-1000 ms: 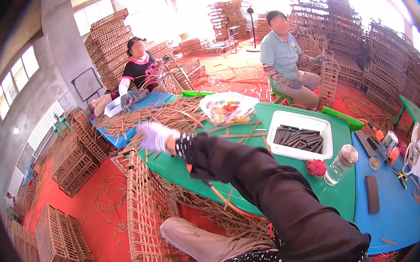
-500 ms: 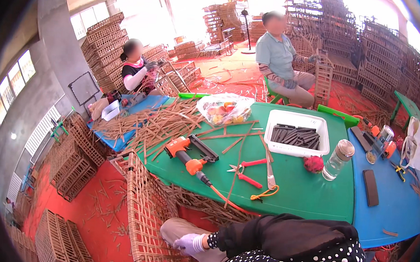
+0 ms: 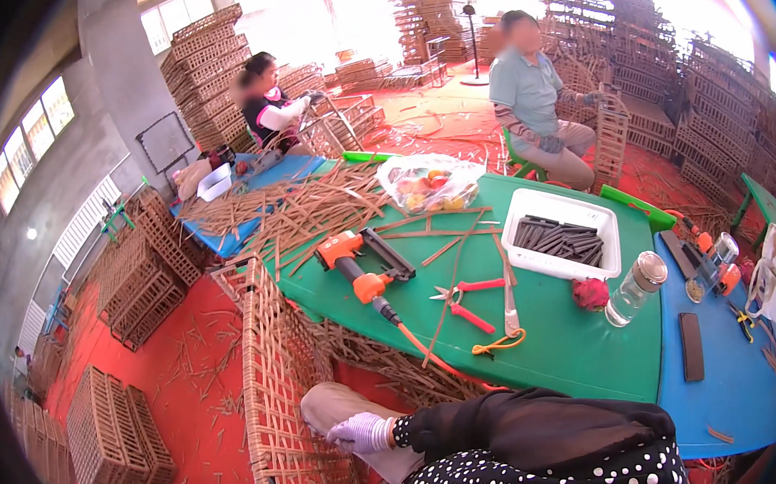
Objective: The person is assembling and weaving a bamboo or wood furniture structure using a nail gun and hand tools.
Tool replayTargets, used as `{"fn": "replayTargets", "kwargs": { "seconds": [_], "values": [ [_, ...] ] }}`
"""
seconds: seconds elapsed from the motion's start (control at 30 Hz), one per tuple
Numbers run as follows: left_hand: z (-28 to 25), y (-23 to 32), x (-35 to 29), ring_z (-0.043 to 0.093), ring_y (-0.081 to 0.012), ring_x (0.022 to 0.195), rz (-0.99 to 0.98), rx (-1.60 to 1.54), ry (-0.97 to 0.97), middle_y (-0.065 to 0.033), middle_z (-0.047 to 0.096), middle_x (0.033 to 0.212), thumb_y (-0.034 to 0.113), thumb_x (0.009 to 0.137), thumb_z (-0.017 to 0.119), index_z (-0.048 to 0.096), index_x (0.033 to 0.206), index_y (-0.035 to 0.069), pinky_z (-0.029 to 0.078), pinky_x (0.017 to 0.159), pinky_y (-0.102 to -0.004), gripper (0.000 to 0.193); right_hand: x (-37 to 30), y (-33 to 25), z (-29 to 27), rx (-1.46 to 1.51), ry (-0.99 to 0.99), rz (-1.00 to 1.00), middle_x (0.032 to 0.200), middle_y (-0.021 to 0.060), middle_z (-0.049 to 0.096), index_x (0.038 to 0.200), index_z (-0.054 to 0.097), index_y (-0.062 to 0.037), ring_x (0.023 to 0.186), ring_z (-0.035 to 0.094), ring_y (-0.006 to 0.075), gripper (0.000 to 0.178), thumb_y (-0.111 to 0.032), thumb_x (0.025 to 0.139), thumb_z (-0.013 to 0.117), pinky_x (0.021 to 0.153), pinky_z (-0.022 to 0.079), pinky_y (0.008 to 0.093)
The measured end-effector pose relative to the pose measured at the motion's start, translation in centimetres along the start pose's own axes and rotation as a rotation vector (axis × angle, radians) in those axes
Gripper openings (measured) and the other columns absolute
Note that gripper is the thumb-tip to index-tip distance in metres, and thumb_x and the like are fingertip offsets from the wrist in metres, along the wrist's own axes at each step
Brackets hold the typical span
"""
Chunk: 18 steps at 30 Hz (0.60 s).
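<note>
My right hand (image 3: pixel 361 433), in a white and pale purple glove, rests on my trousered knee (image 3: pixel 334 401). Its fingers lie loosely on the cloth, and nothing shows in them. A tall woven brown basket panel (image 3: pixel 278 374) stands right beside the knee, apart from the glove as far as I can see. My left hand is out of the picture. On the green table (image 3: pixel 560 353) above my arm lie an orange and black nail gun (image 3: pixel 356 271) with its hose, red-handled shears (image 3: pixel 473 306) and a long metal blade (image 3: pixel 510 306) with a yellow cord loop.
A white tray (image 3: pixel 618 258) of dark strips, a pink fruit (image 3: pixel 589 294), a glass bottle (image 3: pixel 634 291) and a bag of fruit (image 3: pixel 431 184) stand on the table. Loose strips (image 3: pixel 318 206) pile up leftward. Two people sit beyond, handling frames. Stacked baskets (image 3: pixel 118 439) stand on the red floor.
The view has shifted slightly, so the table sits a little higher and further right. The person at the far left has turned their head. My right hand stays on the knee.
</note>
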<state>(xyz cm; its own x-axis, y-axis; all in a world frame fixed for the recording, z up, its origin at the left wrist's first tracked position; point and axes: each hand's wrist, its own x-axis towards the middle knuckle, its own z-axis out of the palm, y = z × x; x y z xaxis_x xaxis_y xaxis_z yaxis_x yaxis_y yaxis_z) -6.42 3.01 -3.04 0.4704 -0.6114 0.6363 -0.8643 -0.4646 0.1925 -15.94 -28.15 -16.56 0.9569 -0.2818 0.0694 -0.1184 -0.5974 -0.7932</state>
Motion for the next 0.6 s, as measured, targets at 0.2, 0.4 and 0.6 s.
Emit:
{"fn": "replayTargets", "kwargs": {
  "seconds": [0.2, 0.4, 0.6],
  "values": [
    [-0.08, 0.04, -0.26, 0.057, -0.029, 0.067, 0.019, 0.018, 0.01, -0.0138, 0.062, 0.069, 0.015, 0.085, 0.051, 0.065, 0.073, 0.002, 0.046, 0.064, -0.0405, 0.023, -0.13, 0.08, 0.64, -0.08, 0.019, -0.083, 0.091, 0.0108, 0.064, 0.105, 0.057, -0.0132, 0.082, 0.06, 0.0318, 0.023, -0.018, 0.083, 0.053, 0.071, 0.048, 0.0403],
    [0.01, -0.14, -0.43, 0.057, -0.027, 0.067, 0.026, 0.001, 0.031, -0.0118, 0.063, 0.07, 0.014, 0.085, 0.052, 0.065, 0.073, 0.002, 0.046, 0.066, -0.0393, 0.022, -0.3, 0.46, 0.7, -0.051, 0.02, -0.081, 0.093, 0.0106, 0.064, 0.105, 0.057, -0.013, 0.084, 0.06, 0.0317, 0.024, -0.019, 0.082, 0.054, 0.073, 0.048, 0.0408],
    [0.04, 0.11, -0.32, 0.057, -0.027, 0.067, 0.002, -0.01, 0.028, -0.0116, 0.063, 0.07, 0.015, 0.085, 0.053, 0.065, 0.073, 0.002, 0.046, 0.066, -0.0389, 0.022, -0.4, 0.28, 0.61, -0.068, 0.016, -0.079, 0.092, 0.0109, 0.063, 0.105, 0.057, -0.0126, 0.085, 0.059, 0.0322, 0.023, -0.019, 0.083, 0.054, 0.073, 0.047, 0.0406]
  ]
}}
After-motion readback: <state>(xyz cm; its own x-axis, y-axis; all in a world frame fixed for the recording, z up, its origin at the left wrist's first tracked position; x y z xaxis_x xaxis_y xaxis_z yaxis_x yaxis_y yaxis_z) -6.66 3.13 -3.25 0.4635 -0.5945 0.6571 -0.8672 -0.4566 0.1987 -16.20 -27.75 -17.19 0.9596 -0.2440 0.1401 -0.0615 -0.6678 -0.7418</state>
